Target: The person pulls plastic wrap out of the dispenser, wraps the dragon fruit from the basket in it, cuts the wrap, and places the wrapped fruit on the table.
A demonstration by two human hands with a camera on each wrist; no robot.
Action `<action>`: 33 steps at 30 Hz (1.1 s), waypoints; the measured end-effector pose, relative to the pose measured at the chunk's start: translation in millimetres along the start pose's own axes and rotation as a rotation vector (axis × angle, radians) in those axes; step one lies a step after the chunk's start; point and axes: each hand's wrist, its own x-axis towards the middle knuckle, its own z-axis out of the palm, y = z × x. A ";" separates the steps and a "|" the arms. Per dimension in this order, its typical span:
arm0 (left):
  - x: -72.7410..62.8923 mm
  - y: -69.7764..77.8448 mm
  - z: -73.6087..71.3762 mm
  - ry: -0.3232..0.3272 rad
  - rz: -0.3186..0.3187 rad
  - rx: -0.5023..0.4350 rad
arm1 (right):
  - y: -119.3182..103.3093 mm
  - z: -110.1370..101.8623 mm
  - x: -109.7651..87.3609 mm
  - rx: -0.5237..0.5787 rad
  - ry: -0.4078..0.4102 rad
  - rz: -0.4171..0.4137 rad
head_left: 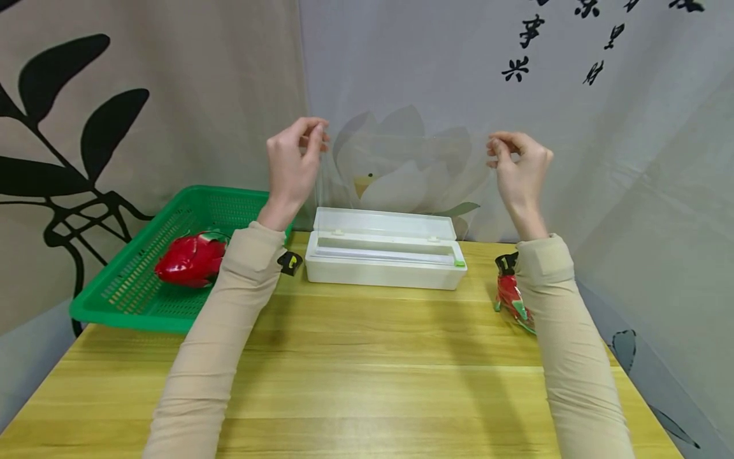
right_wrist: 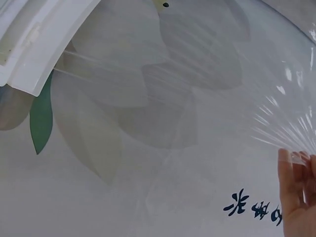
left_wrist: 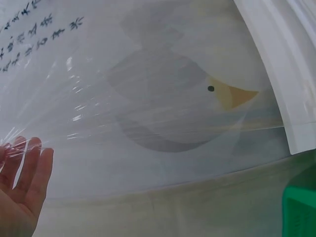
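Observation:
Clear cling film [left_wrist: 84, 106] is held up between my two raised hands above the back of the table. My left hand [head_left: 291, 166] pinches one upper corner, where the film gathers into creases. The other corner is pinched by my right hand [head_left: 520, 175], with folds fanning out from its fingertips in the right wrist view. Beneath and between the hands stands a white cling film dispenser box [head_left: 387, 274], its lid [head_left: 384, 223] tipped back. In the head view the film is almost invisible; its lower edge is hard to make out.
A green basket [head_left: 129, 322] at the left holds a shiny red dragon fruit [head_left: 190, 260], partly behind my left sleeve. Another red and green fruit [head_left: 509, 294] lies at the right, partly hidden by my right forearm. A printed curtain [head_left: 413, 64] hangs behind the table [head_left: 367, 370].

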 end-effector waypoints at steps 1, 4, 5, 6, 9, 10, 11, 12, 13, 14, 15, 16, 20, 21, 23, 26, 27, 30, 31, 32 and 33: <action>0.5 1.0 -0.5 0.004 0.006 -0.007 | -0.5 -0.4 0.7 0.002 0.001 0.001; 1.7 3.4 -2.1 0.012 0.031 -0.023 | -1.1 -1.1 3.0 0.008 0.009 0.001; 2.1 4.4 -2.6 0.014 0.037 -0.027 | -1.3 -1.2 3.8 0.011 0.012 0.000; 2.5 5.4 -3.2 0.016 0.041 -0.029 | -1.5 -1.3 4.6 0.013 0.016 -0.002; 4.3 7.7 -4.2 0.023 0.057 -0.032 | -3.6 -1.6 6.5 0.012 0.033 -0.005; 5.0 8.6 -4.6 0.026 0.059 -0.032 | -4.7 -1.8 7.0 0.012 0.039 -0.003; 5.6 9.5 -4.9 0.029 0.061 -0.034 | -6.0 -2.0 7.4 0.012 0.044 -0.001; 6.4 10.4 -5.3 0.032 0.060 -0.036 | -7.5 -2.2 7.7 0.011 0.049 0.001; 7.2 10.9 -5.6 0.036 0.063 -0.037 | -9.1 -2.5 8.0 0.010 0.055 0.005; 8.0 11.6 -5.8 0.039 0.067 -0.039 | -10.6 -2.7 8.3 0.010 0.059 0.008; 8.7 12.3 -6.2 0.042 0.069 -0.041 | -12.2 -3.0 8.6 0.011 0.063 0.012; 9.4 13.0 -6.5 0.045 0.073 -0.043 | -13.5 -3.2 8.9 0.013 0.067 0.012; 11.8 15.8 -8.3 0.052 0.083 -0.051 | -17.5 -4.3 10.9 0.019 0.077 0.012; 12.2 16.5 -8.9 0.051 0.080 -0.051 | -18.1 -4.7 11.6 0.023 0.078 0.011; 13.4 17.9 -9.8 0.046 0.063 -0.045 | -18.6 -5.7 13.0 0.034 0.080 0.006; 15.0 20.6 -11.4 0.041 0.034 -0.033 | -20.6 -7.3 14.1 0.045 0.083 -0.002; 15.8 21.3 -11.8 0.039 0.025 -0.026 | -21.3 -7.8 14.4 0.048 0.085 -0.008; 17.4 24.6 -13.9 0.037 0.012 -0.013 | -24.1 -8.8 15.5 0.056 0.092 -0.021; 18.0 25.6 -14.6 0.035 0.011 -0.008 | -24.8 -9.1 16.0 0.057 0.095 -0.024; 18.7 26.6 -15.3 0.034 0.009 -0.004 | -25.4 -9.3 16.7 0.063 0.098 -0.025; 19.3 27.5 -15.8 0.033 0.009 0.000 | -25.9 -9.5 17.4 0.068 0.101 -0.023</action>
